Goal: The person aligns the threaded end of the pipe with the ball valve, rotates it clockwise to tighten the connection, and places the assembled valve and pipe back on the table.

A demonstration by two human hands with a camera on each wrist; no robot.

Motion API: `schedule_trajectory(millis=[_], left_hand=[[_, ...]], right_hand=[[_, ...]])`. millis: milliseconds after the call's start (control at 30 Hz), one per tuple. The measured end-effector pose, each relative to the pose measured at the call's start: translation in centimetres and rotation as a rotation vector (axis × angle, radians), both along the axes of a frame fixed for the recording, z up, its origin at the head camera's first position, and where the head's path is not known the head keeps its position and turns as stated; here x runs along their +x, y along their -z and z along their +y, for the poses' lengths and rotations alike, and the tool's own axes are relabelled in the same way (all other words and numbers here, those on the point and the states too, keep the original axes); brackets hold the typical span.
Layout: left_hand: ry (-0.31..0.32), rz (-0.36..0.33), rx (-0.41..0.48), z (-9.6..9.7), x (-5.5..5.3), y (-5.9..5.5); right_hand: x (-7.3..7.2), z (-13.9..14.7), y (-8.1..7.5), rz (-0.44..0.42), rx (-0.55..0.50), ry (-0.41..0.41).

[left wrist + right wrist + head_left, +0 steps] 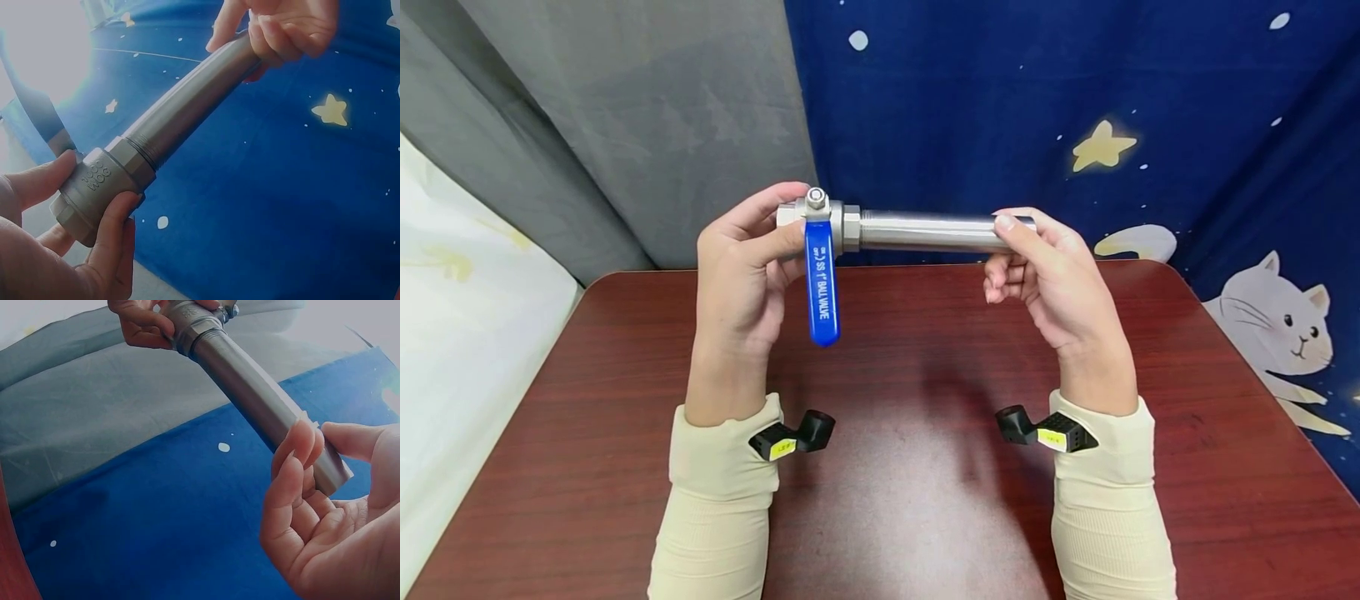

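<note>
A steel ball valve (103,187) with a blue lever handle (823,283) is joined to a straight metal pipe (928,231). Some thread shows where the pipe enters the valve's hex end. My left hand (737,267) grips the valve body between thumb and fingers, and the lever points down toward me. At the pipe's far right end, my right hand (1060,275) pinches it between thumb and fingers, as the right wrist view also shows. Valve and pipe are held up roughly level, above the table's far edge.
Below the hands lies a dark red-brown wooden table (910,467). Behind it hang a grey curtain (647,108) and a blue curtain (955,108) with stars and a cat print. A white cloth (467,317) borders the left side. Small black cameras sit on both sleeves.
</note>
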State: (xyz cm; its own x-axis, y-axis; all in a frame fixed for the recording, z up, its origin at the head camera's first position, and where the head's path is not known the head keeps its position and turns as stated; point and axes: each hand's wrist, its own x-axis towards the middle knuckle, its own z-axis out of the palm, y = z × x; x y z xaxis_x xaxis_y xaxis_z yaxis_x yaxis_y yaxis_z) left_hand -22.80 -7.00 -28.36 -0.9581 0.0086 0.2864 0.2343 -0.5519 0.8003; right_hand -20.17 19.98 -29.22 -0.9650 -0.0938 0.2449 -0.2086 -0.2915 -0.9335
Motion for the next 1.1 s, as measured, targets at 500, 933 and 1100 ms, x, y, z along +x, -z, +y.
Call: schedule_trajectory(millis=[500, 933, 1100], left_hand=[[-0.002, -0.015, 0.007, -0.02, -0.15, -0.03], [0.006, -0.014, 0.002, -0.02, -0.24, 0.01], [0.009, -0.016, -0.001, 0.06, -0.27, 0.01]], right_hand=[[-0.09, -0.03, -0.06, 0.002, -0.021, -0.023], [-0.26, -0.13, 0.04, -0.021, -0.006, -0.008], [-0.28, -0.06, 0.06, -0.027, -0.008, -0.006]])
